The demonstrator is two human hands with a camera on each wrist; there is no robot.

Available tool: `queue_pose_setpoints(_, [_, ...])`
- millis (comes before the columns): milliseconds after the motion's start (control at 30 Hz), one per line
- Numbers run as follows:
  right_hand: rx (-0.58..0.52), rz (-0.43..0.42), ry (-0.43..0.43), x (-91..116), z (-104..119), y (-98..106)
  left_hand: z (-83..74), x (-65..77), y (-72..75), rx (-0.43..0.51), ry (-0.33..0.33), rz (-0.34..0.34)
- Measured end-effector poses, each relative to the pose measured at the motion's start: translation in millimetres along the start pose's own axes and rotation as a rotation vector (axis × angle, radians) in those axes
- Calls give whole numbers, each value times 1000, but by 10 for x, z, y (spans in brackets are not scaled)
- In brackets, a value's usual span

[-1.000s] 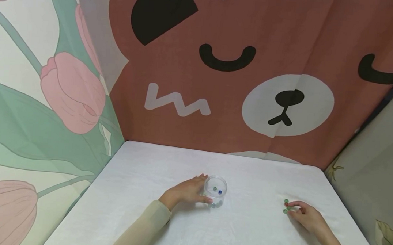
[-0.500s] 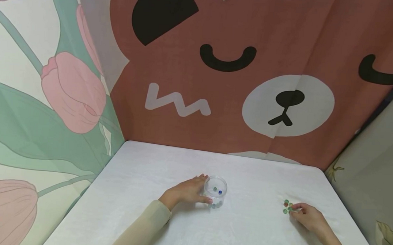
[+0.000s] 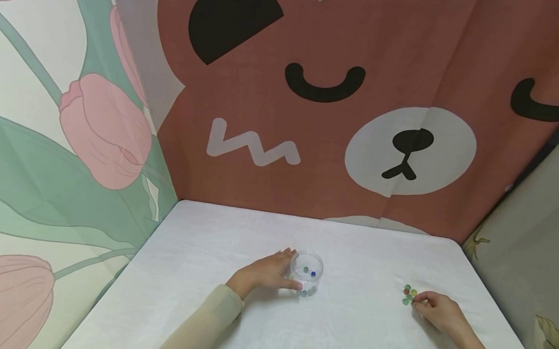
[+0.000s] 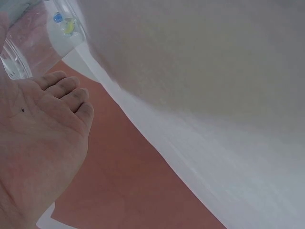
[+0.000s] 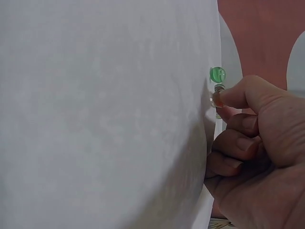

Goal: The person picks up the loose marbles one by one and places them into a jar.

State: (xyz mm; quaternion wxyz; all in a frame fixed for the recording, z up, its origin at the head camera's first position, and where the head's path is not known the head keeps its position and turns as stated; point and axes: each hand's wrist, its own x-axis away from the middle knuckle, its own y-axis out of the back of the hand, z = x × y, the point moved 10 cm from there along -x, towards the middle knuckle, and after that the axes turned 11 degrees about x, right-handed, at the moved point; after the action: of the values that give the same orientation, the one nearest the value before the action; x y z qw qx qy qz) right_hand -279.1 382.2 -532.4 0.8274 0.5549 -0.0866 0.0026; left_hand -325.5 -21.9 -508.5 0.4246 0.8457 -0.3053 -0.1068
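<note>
On the white table, my left hand [image 3: 269, 270] holds the left side of a clear round container [image 3: 306, 267], thumb at its front and fingers behind. Inside lie a green marble [image 3: 306, 269] and a blue marble [image 3: 313, 274]; further marbles look blurred through its lower wall. The left wrist view shows the palm [image 4: 43, 138] beside the container's clear wall [image 4: 33, 43]. At the right, my right hand [image 3: 437, 310] has thumb and index finger bent against a small cluster of marbles [image 3: 405, 301], green, red and yellow. Whether a marble sits between these fingertips is hidden. Its other fingers are curled [image 5: 233, 145].
A white cloth covers the table [image 3: 357, 323]. Behind it hangs a brown curtain with a bear face [image 3: 241, 188]. A tulip-print curtain [image 3: 103, 135] stands at the left and a pale one [image 3: 534, 232] at the right.
My right fingertips have drawn slightly right and toward me, and the yellow marble has come into sight beside them. The left hand and container stay in place.
</note>
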Motion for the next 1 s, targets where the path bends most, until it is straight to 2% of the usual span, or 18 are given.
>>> queue_pose_setpoints(333, [-61,-13,-20,10,-58,30,9,-5,-9,1,4,-3])
queue_pose_setpoints(533, [-88,-74,6,32,22,130,35,-13,-19,-4,9,-2])
queue_pose_setpoints(700, [-126,-78,6,63,103,155,46,-7,-20,-6,21,-3])
queue_pose_setpoints(1000, [-289,-47,13,103,279,141,37,-4,-16,7,24,0])
